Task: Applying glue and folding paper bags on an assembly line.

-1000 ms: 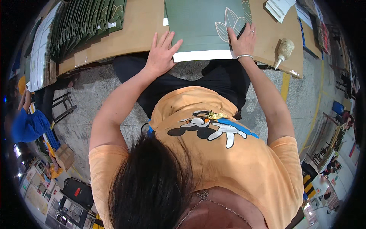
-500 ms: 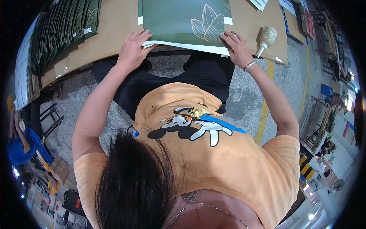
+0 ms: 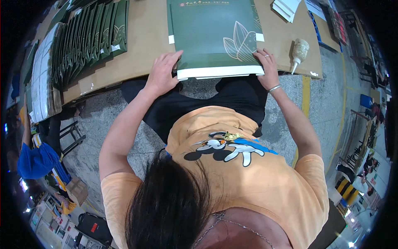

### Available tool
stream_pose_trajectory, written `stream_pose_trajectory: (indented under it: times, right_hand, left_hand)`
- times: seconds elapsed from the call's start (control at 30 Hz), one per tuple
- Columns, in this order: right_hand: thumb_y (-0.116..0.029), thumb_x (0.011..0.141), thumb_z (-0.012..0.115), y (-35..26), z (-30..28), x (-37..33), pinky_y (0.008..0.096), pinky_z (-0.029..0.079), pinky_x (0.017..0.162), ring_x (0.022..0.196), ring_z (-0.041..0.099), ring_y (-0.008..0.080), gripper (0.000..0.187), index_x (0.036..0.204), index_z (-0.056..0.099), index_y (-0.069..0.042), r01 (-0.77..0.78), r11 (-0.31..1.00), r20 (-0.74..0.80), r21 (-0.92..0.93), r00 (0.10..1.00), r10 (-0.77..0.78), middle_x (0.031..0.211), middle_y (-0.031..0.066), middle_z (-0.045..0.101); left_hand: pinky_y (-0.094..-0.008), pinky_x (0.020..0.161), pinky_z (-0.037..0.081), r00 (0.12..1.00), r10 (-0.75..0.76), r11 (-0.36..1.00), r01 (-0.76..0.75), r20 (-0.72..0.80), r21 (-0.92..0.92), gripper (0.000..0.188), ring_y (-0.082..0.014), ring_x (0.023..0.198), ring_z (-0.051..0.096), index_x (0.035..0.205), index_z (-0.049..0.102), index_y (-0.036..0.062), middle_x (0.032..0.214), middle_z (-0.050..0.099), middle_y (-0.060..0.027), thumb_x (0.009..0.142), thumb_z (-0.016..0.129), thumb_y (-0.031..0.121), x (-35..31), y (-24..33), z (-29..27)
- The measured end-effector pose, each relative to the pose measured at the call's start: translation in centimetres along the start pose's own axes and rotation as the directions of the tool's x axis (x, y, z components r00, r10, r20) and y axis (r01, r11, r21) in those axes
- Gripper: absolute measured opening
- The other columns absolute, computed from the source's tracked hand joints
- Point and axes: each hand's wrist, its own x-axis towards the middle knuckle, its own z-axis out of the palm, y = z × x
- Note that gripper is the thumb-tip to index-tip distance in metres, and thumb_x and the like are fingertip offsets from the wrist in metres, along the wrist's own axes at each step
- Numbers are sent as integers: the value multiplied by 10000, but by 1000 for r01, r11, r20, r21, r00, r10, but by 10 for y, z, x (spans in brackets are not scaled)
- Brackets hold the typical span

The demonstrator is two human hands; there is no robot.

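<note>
A flat green paper bag (image 3: 207, 45) with a pale leaf outline lies on the table in front of me, with a white strip (image 3: 219, 72) along its near edge. My left hand (image 3: 163, 74) is at the bag's near left corner. Its fingers are stretched toward the side edge, the thumb apart from them by the white strip. My right hand (image 3: 268, 67), with a ring and a bracelet, grips the near right corner. Its fingers rest on top of the edge, and the thumb is mostly hidden.
Brown board (image 3: 143, 41) covers the tabletop. A row of folded green bags (image 3: 89, 41) stands at the left. To the right are a squeeze bottle (image 3: 300, 50) with a nozzle and some white sheets (image 3: 286, 9). A person in blue (image 3: 38, 159) is at the far left.
The white strip, bowed and lifted before, now lies straighter and flatter. My left thumb has come out from under it, and that hand has opened. The whole view has shifted.
</note>
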Motion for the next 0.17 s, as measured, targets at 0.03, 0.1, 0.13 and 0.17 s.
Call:
stream_pose_trajectory:
  times: [0.03,0.1,0.13,0.17]
  right_hand:
    - [-31,687,648,1,1,0,531,252,1097,1298,395,352,551,1218,529,-118,-17,1000,13,22,1000,16,1327,77,514]
    - [-20,694,639,-4,-1,2,533,239,1105,1315,380,355,538,1211,526,-116,-50,997,22,58,999,49,1338,78,510]
    - [-19,710,629,-4,-1,5,501,260,1100,1306,390,362,513,1207,530,-96,-50,998,37,41,998,48,1335,100,513]
    - [-18,726,620,-4,-4,6,470,282,1095,1297,401,369,488,1203,534,-76,-52,998,53,20,997,51,1332,122,516]
  left_hand:
    - [-421,975,383,1000,-4,1000,4,0,5,710,-315,1118,499,1349,428,79,1169,572,-109,718,740,165,-1,2,-1]
    - [-421,1009,379,993,-120,985,120,4,-126,808,-311,1161,489,1392,381,76,1224,557,-130,689,775,143,1,2,-1]
    - [-418,1018,374,990,-140,981,139,4,-132,838,-306,1162,489,1409,350,83,1225,558,-130,691,777,151,2,0,-2]
    - [-416,1027,370,987,-158,977,158,8,-143,868,-302,1164,489,1427,319,89,1227,558,-129,694,778,158,4,0,-2]
